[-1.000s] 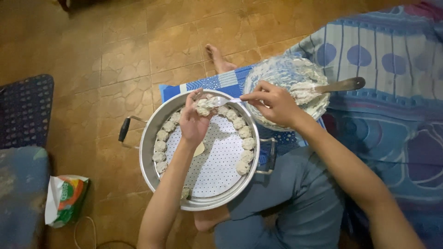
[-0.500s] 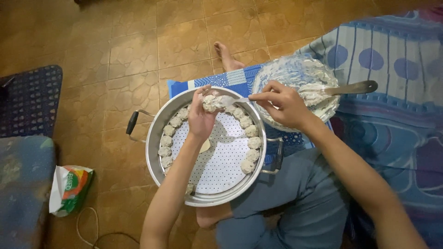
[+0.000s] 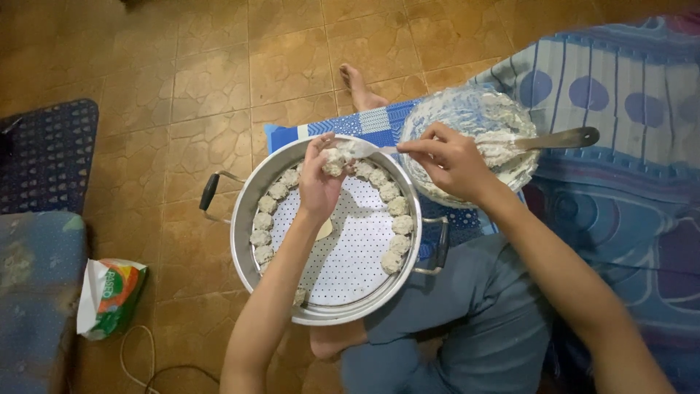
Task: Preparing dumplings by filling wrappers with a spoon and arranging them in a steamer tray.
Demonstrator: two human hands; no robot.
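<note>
Left hand (image 3: 321,182), fingers curled around a pale dough lump (image 3: 334,162), held over the far rim of a round perforated steamer tray (image 3: 350,255) ringed with similar lumps. Right hand (image 3: 448,157), fingers pinching a small utensil (image 3: 368,149) that touches the lump. Beside it, a bowl (image 3: 510,109) of pale mixture with a spoon (image 3: 561,138). A crumpled white, green and orange packet (image 3: 109,295) lies on the tiled floor (image 3: 182,87), lower left.

Lighting: dim, warm indoor light from above; soft glare on the steel steamer rim (image 3: 251,191). Shadows: faint, deeper at floor (image 3: 182,87) corners. Focus: mildly soft overall; slight wide-angle bending at edges.
</note>
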